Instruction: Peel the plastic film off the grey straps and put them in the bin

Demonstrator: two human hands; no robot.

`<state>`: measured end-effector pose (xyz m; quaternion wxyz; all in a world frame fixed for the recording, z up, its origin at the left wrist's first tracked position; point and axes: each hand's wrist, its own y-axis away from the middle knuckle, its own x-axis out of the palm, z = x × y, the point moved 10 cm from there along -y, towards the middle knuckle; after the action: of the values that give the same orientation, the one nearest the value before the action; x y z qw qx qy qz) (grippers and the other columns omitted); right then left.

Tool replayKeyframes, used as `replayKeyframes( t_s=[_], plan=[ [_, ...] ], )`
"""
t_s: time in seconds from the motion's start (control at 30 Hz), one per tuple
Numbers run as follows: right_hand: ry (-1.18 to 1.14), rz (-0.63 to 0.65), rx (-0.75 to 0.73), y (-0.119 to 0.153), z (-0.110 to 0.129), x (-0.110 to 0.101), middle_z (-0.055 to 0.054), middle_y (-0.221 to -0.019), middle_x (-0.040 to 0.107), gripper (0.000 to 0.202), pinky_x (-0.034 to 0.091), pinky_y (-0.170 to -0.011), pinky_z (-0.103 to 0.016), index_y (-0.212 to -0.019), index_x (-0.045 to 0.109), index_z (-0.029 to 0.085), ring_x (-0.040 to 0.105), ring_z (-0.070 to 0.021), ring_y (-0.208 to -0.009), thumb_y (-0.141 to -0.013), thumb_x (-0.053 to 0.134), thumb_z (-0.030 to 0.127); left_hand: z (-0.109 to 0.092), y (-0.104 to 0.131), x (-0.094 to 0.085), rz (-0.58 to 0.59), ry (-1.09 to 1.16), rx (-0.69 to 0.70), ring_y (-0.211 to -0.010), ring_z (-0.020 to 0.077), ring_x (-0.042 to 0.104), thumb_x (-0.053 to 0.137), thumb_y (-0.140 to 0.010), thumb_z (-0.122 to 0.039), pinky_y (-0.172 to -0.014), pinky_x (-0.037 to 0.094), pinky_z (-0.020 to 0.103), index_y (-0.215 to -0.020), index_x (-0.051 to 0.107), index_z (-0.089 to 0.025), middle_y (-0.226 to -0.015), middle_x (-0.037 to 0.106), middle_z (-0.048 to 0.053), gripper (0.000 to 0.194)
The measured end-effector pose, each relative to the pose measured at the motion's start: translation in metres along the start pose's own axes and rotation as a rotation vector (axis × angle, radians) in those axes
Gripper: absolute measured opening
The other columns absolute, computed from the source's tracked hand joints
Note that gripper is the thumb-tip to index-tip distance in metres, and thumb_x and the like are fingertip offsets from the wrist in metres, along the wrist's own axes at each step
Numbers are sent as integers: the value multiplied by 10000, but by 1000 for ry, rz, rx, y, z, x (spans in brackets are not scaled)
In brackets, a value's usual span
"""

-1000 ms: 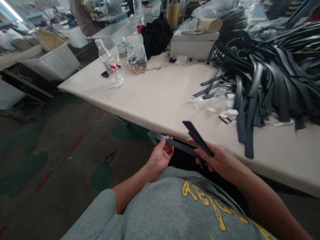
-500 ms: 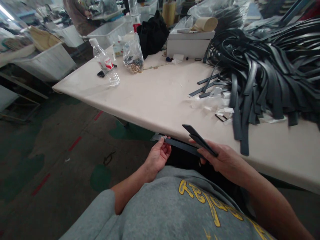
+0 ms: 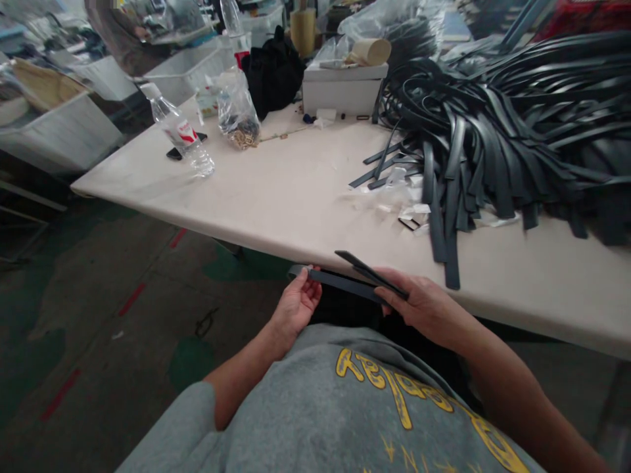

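Observation:
A dark flat strap [image 3: 345, 284] stretches between my two hands, just in front of the table edge. My left hand [image 3: 298, 299] pinches it near its left end, where a greyish loop or wrapped tip pokes out past the thumb; what that tip is I cannot make out. My right hand [image 3: 417, 299] is closed on the strap's other part, and more dark strap ends [image 3: 362, 268] jut up leftward from between its fingers. To the right, a big heap of similar black straps [image 3: 473, 151] lies on the table, some ends hanging towards the near edge.
On the pale table [image 3: 276, 203] stand a tilted-looking plastic bottle [image 3: 180, 131], a clear bag of small metal parts [image 3: 239, 121], a black bag [image 3: 273, 72] and a white box [image 3: 342, 92]. Clear plastic scraps [image 3: 394, 190] lie beside the straps. Another person [image 3: 118, 36] is at the far left.
The view has swung slightly right, so the table things sit further left. At the strap's left end, the clear-looking piece now appears as a greyish curl. Both hands keep their hold.

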<state>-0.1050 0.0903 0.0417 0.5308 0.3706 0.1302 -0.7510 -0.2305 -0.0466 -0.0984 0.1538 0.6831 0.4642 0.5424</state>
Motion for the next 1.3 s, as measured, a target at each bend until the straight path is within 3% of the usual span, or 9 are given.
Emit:
replayKeyframes(
  t_s=[0.2, 0.3, 0.4, 0.57, 0.67, 0.77, 0.93, 1.1, 1.3],
  plan=[
    [114, -37, -39, -31, 16, 34, 14, -700, 672, 403, 453, -636, -257, -1279, 596, 254, 634, -166, -685, -892, 524, 171, 30, 15, 18, 110, -95, -110, -730, 121, 695, 570, -915, -142, -674, 548, 227, -894, 680, -145, -808, 733, 41, 112],
    [-217, 138, -29, -33, 14, 51, 13, -731, 663, 357, 439, -502, -219, -1277, 596, 232, 563, -107, -518, -963, 462, 337, 28, 16, 18, 105, -92, -123, -668, 114, 685, 568, -923, -166, -651, 556, 229, -860, 678, -131, -759, 726, 36, 132],
    [-580, 228, -10, -18, 0, 39, -34, -898, 703, 423, 465, -466, -211, -1259, 603, 204, 560, -82, -500, -947, 490, 466, 13, 14, 13, 73, -43, -108, -671, 113, 690, 541, -943, -188, -614, 559, 229, -888, 679, -132, -813, 742, 43, 160],
    [-733, -105, -31, 3, -41, -6, -72, -1056, 735, 347, 520, -500, -245, -1147, 678, 206, 408, -26, -397, -892, 590, 425, -6, 13, 4, 33, -2, -113, -630, 106, 687, 534, -946, -187, -539, 543, 198, -892, 685, -137, -811, 744, 36, 168],
    [-700, -160, -47, 9, -44, 1, -77, -1147, 720, 301, 512, -487, -234, -1142, 702, 220, 381, -14, -389, -896, 584, 346, -7, 15, 4, 36, 9, -130, -574, 92, 671, 517, -955, -186, -491, 527, 179, -879, 682, -130, -768, 737, 23, 191],
    [-672, -96, -115, 9, -32, 20, -84, -1296, 651, 279, 505, -469, -223, -1119, 719, 237, 588, -81, -558, -868, 605, 282, -7, 16, 5, 43, 25, -140, -552, 85, 666, 503, -963, -188, -469, 522, 169, -873, 677, -123, -754, 736, 16, 207],
    [-583, -241, -125, 10, -41, 17, -84, -1163, 724, 312, 559, -563, -260, -1178, 694, 226, 669, -143, -697, -892, 581, 276, -12, 16, 4, 69, 43, -151, -537, 79, 660, 500, -967, -203, -452, 515, 155, -882, 678, -122, -749, 734, 13, 213],
    [-417, -181, -298, 25, -6, 15, -65, -1045, 764, 352, 592, -753, -302, -1175, 708, 230, 724, -202, -868, -824, 690, 229, -11, 16, -1, 57, 17, -140, -543, 78, 659, 522, -954, -188, -457, 518, 160, -884, 683, -128, -786, 739, 18, 186],
    [-302, -267, -535, 47, 42, -3, -41, -872, 747, 231, 572, -646, -242, -1062, 748, 267, 707, -154, -727, -863, 659, 191, 0, 19, -3, 26, -20, -161, -536, 80, 656, 550, -938, -178, -452, 508, 157, -884, 687, -131, -768, 732, 22, 155]
  ],
)
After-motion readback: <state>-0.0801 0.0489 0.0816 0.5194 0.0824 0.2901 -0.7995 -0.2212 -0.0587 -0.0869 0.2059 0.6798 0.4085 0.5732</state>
